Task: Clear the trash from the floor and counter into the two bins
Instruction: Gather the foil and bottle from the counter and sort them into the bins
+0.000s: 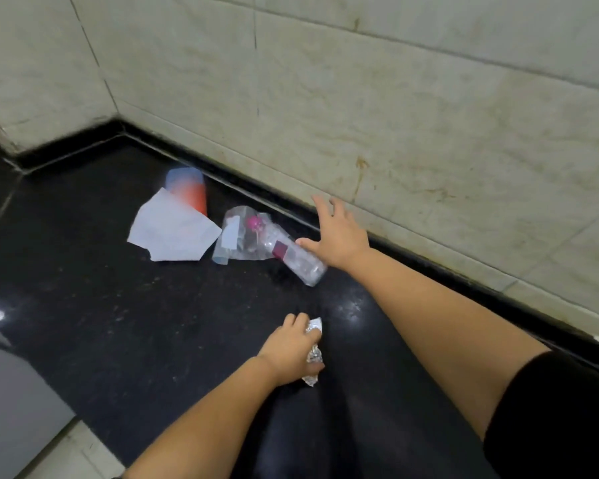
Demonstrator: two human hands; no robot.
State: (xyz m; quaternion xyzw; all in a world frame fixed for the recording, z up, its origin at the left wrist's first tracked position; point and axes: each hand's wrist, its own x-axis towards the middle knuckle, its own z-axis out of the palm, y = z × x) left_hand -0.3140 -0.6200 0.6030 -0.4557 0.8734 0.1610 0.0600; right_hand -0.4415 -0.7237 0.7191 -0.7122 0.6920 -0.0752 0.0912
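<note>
Trash lies on the black floor near the wall. A crushed clear plastic bottle (296, 259) with a dark red label rests on its side. My right hand (338, 236) is open, fingers spread, with the thumb at the bottle's upper side. Beside the bottle lies a clear plastic wrapper (237, 236) with a pink spot. Left of the wrapper a white sheet of paper (173, 231) partly covers an orange and blue cup (189, 188) on its side. My left hand (287, 350) is shut on a crumpled piece of foil (314, 356), low over the floor.
A pale tiled wall (395, 98) with a black skirting runs from the far left corner to the right edge. A grey box-like surface (11, 409) stands at the lower left, over a strip of light floor tile (77, 451).
</note>
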